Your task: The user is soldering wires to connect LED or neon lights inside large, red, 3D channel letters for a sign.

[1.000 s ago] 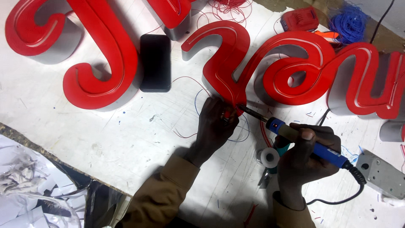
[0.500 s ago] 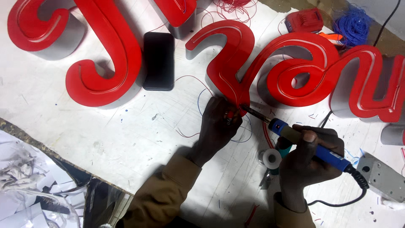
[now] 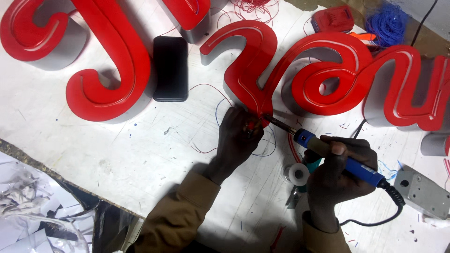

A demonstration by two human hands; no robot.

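My right hand (image 3: 344, 166) grips a blue-handled soldering iron (image 3: 337, 154), its metal tip touching the lower edge of a large red script sign letter (image 3: 248, 61). My left hand (image 3: 236, 136) pinches thin red and blue wires (image 3: 255, 125) right at that tip, fingers closed around them. The wires loop out over the white table (image 3: 117, 154) to the left and below my hand. A small spool of solder (image 3: 296, 174) lies just under the iron.
More red sign letters (image 3: 108, 61) span the table's far side. A black phone (image 3: 170, 68) lies between two letters. A grey metal box (image 3: 424, 192) sits at right, pliers (image 3: 300, 189) near the spool, a red battery (image 3: 333, 19) and blue wire bundle (image 3: 383, 21) behind. Paper scraps (image 3: 28, 211) lie lower left.
Both hands stay at the same joint; the view has shifted slightly and the iron tip remains against the wires.
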